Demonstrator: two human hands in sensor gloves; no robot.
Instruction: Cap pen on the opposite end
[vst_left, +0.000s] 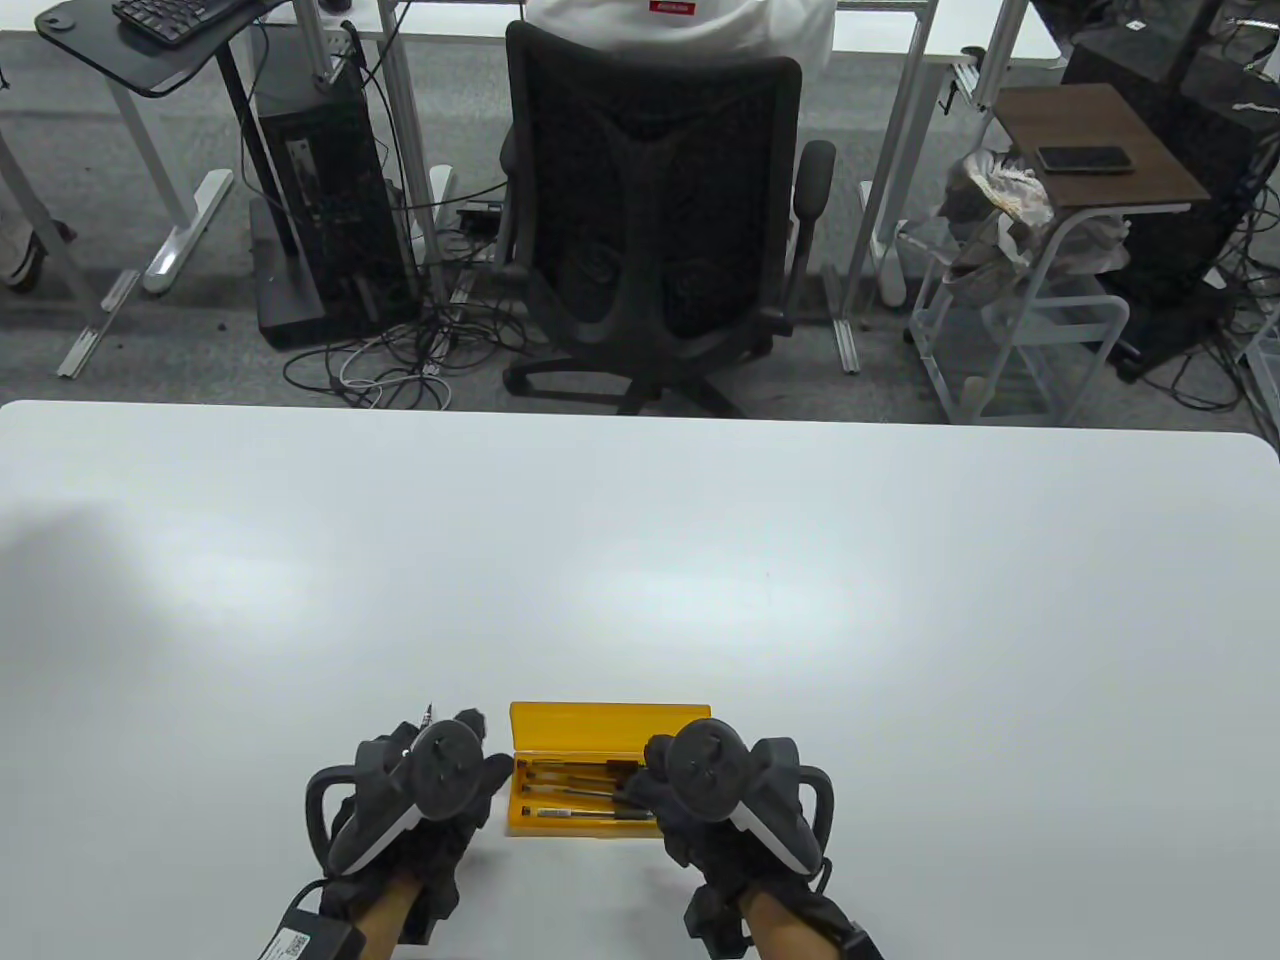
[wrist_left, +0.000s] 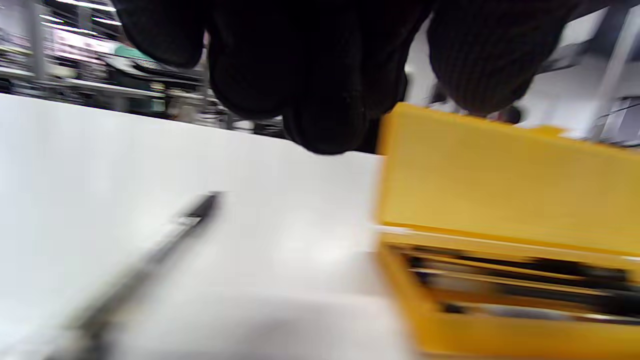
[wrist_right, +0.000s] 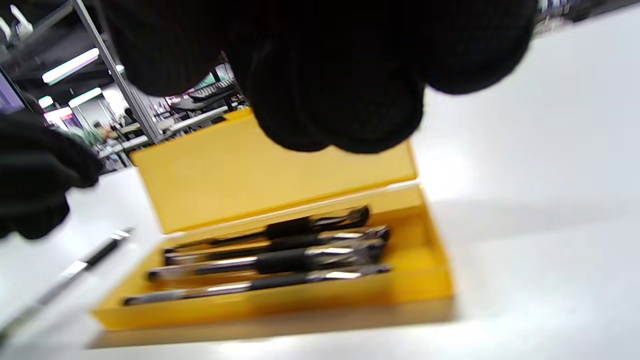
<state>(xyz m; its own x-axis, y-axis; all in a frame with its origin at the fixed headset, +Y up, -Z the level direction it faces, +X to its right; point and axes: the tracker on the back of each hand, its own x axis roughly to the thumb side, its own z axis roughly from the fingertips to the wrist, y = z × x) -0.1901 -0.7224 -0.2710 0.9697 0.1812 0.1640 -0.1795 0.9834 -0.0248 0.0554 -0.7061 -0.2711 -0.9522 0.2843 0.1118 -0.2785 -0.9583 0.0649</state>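
Judging from how things lie, little of the capping is done: no cap is seen seated on a rear end, and a loose cap cannot be made out. On the left, a single pen (wrist_right: 75, 267) lies on the white table (vst_left: 640, 560), just beside the yellow case (vst_left: 585, 733), with the left hand (vst_left: 425, 790) over it. Whether its fingers (wrist_left: 325, 100) hold anything cannot be told; they are seen curled and blurred. In the middle, the open case holds several more pens (wrist_right: 280, 252), its lid raised. On the right, the right hand (vst_left: 725, 790) hovers at the case's end; its grasp cannot be told either. Wide bare table is left beyond and to both sides; the near edge lies close under the wrists.
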